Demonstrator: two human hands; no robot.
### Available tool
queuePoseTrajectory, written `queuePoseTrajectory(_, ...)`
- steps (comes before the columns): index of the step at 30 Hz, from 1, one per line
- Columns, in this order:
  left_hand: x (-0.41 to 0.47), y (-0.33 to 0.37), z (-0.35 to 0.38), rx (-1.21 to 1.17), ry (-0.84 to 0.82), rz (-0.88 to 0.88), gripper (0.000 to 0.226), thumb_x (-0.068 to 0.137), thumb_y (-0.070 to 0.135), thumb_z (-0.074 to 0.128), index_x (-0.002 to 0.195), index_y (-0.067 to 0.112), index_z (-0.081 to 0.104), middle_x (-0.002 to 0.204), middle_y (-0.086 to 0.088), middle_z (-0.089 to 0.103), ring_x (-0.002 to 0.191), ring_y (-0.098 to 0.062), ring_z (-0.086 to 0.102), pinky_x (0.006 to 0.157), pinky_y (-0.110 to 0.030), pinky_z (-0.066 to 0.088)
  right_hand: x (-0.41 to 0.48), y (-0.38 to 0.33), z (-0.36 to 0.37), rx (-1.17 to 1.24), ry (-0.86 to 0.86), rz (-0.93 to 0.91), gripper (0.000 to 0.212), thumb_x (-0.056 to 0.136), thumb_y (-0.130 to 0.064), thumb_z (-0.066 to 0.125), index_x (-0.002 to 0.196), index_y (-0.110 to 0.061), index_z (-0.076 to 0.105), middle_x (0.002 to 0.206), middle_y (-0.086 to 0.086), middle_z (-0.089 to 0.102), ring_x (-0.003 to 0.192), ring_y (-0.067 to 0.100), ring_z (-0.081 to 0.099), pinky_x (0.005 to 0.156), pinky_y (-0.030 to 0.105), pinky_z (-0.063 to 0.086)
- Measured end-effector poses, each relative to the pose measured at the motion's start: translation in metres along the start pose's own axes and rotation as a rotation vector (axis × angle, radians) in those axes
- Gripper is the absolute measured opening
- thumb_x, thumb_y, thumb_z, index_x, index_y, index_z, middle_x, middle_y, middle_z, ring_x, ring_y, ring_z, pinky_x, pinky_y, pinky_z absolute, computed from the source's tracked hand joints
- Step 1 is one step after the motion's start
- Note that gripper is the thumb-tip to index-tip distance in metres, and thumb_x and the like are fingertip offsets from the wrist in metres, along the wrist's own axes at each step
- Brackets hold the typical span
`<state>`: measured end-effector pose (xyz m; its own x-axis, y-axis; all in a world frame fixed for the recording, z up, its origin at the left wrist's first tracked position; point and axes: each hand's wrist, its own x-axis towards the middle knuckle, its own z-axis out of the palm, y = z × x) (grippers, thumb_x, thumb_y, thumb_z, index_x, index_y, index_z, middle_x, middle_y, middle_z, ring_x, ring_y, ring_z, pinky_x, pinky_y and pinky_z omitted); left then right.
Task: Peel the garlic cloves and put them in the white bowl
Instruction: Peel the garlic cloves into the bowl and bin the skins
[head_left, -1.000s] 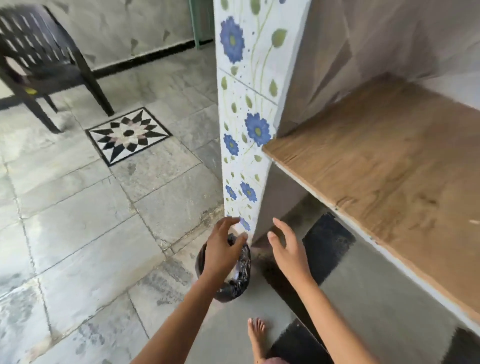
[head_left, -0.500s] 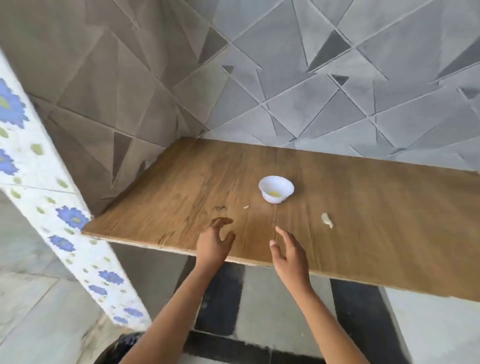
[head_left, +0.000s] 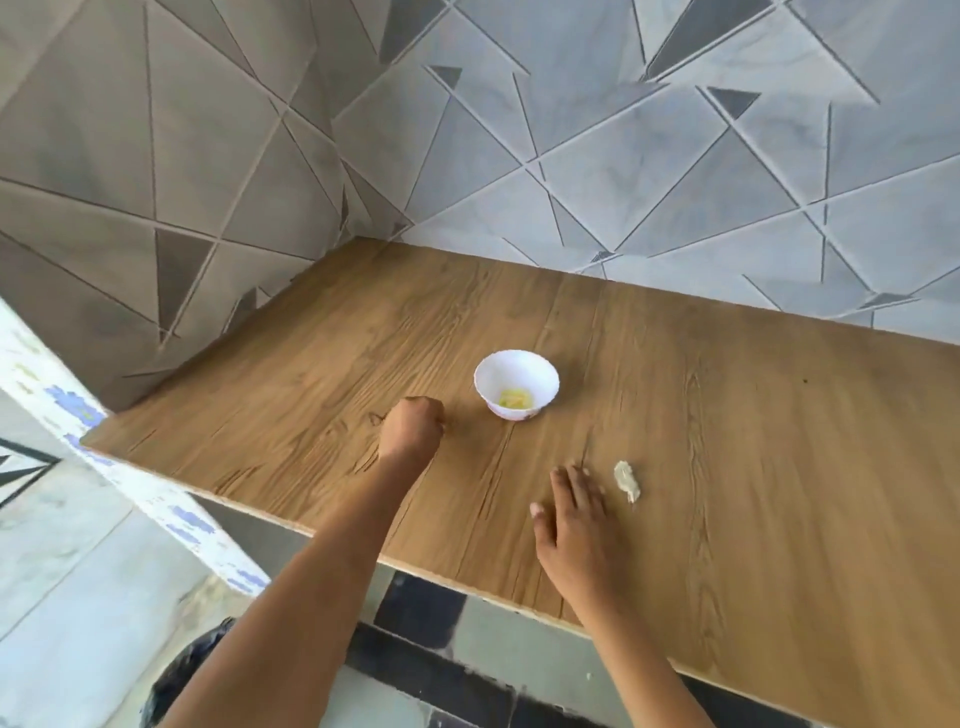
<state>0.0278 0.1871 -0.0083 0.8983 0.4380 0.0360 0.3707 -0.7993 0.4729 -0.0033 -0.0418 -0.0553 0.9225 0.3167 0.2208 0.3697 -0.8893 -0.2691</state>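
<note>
A small white bowl (head_left: 516, 383) stands on the wooden counter (head_left: 727, 467) with pale yellow peeled garlic at its bottom. An unpeeled garlic clove (head_left: 626, 480) lies on the wood to the right of my right hand (head_left: 571, 519). That hand rests flat with fingers spread, its fingertips a short way from the clove and not touching it. My left hand (head_left: 411, 429) is curled into a fist on the counter, just left of the bowl. Nothing shows inside the fist.
Grey geometric wall tiles (head_left: 571, 156) rise behind and to the left of the counter. A floral tiled pillar (head_left: 78, 415) stands at the counter's left end. A black-lined bin (head_left: 182, 680) sits on the floor below the front edge.
My view lifted from the floor bin to the counter. Both hands moved forward over the wood: the left closed into a fist near the bowl, the right flattened beside the clove.
</note>
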Motion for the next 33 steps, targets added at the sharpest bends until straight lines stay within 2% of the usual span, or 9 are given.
queuePoseTrajectory(5,0.009,0.045,-0.022,-0.199,0.197,0.105,0.014,0.083,0.012,0.061,0.090,0.016,0.073,0.087,-0.002,0.072,0.081,-0.022,0.064,0.067,-0.030,0.048,-0.001,0.002,-0.002,-0.034,0.003,-0.005,0.057,0.090,-0.042,0.032,0.126,-0.007,0.060,0.133,0.013,0.056,0.126,0.026,0.051,0.103,0.043,0.038)
queuePoseTrajectory(8,0.026,0.074,-0.021,-0.150,0.040,0.239,0.015,0.082,0.011,0.062,0.092,0.015,0.073,0.092,-0.004,0.072,0.084,-0.023,0.065,0.071,-0.033,0.052,-0.003,0.001,-0.004,-0.052,-0.016,0.000,0.056,0.090,-0.044,0.034,0.126,-0.010,0.060,0.132,0.010,0.057,0.124,0.024,0.053,0.102,0.039,0.037)
queuePoseTrajectory(12,0.048,0.093,-0.002,0.178,-0.158,0.275,0.021,0.085,0.015,0.052,0.094,0.021,0.070,0.107,-0.004,0.066,0.091,-0.026,0.063,0.066,-0.027,0.043,-0.004,-0.001,-0.008,-0.017,-0.048,0.013,0.055,0.092,-0.046,0.032,0.125,-0.012,0.061,0.132,0.007,0.058,0.124,0.021,0.053,0.103,0.037,0.034)
queuePoseTrajectory(15,0.055,0.095,0.002,0.282,-0.227,0.270,0.025,0.087,0.017,0.048,0.101,0.020,0.069,0.113,-0.004,0.061,0.092,-0.024,0.061,0.068,-0.027,0.041,-0.005,-0.001,-0.012,0.035,-0.047,0.001,0.062,0.098,-0.051,0.018,0.125,-0.015,0.061,0.134,0.005,0.056,0.125,0.020,0.052,0.104,0.036,0.030)
queuePoseTrajectory(18,0.053,0.099,-0.008,0.133,-0.181,0.308,0.023,0.088,0.019,0.052,0.097,0.022,0.072,0.102,0.002,0.067,0.090,-0.020,0.063,0.070,-0.028,0.047,-0.010,0.005,-0.019,0.286,-0.019,0.001,0.073,0.091,-0.063,0.011,0.137,-0.020,0.048,0.143,-0.004,0.046,0.133,0.012,0.042,0.109,0.024,0.028)
queuePoseTrajectory(22,0.017,0.123,-0.008,-0.117,-0.228,0.637,0.015,0.084,0.009,0.062,0.089,0.017,0.073,0.087,0.007,0.070,0.081,-0.011,0.063,0.070,-0.015,0.047,-0.026,0.027,-0.034,0.334,0.192,0.035,0.050,0.096,-0.046,0.036,0.133,-0.016,0.051,0.129,-0.001,0.058,0.118,0.011,0.055,0.095,0.028,0.049)
queuePoseTrajectory(25,-0.006,0.138,0.018,-0.110,-0.428,0.917,0.024,0.081,0.001,0.064,0.101,0.011,0.072,0.100,-0.003,0.072,0.088,-0.017,0.065,0.081,-0.027,0.050,-0.030,0.056,-0.042,0.160,0.240,0.155,0.049,0.092,-0.036,0.042,0.132,-0.009,0.051,0.129,0.008,0.058,0.120,0.022,0.055,0.100,0.032,0.041)
queuePoseTrajectory(27,-0.010,0.142,0.039,-0.055,-0.467,1.039,0.029,0.078,0.001,0.066,0.104,0.015,0.072,0.106,-0.002,0.070,0.093,-0.015,0.063,0.080,-0.024,0.046,-0.033,0.071,-0.044,0.047,0.179,0.244,0.051,0.094,-0.031,0.050,0.138,-0.006,0.044,0.139,0.013,0.050,0.131,0.028,0.044,0.109,0.036,0.027)
queuePoseTrajectory(33,-0.017,0.142,0.065,-0.048,-0.447,1.119,0.015,0.081,0.007,0.070,0.093,0.014,0.073,0.097,0.000,0.070,0.087,-0.014,0.061,0.076,-0.022,0.041,-0.036,0.080,-0.043,0.056,0.058,0.337,0.056,0.098,-0.037,0.041,0.146,-0.012,0.030,0.154,0.006,0.026,0.145,0.021,0.017,0.115,0.030,0.004)
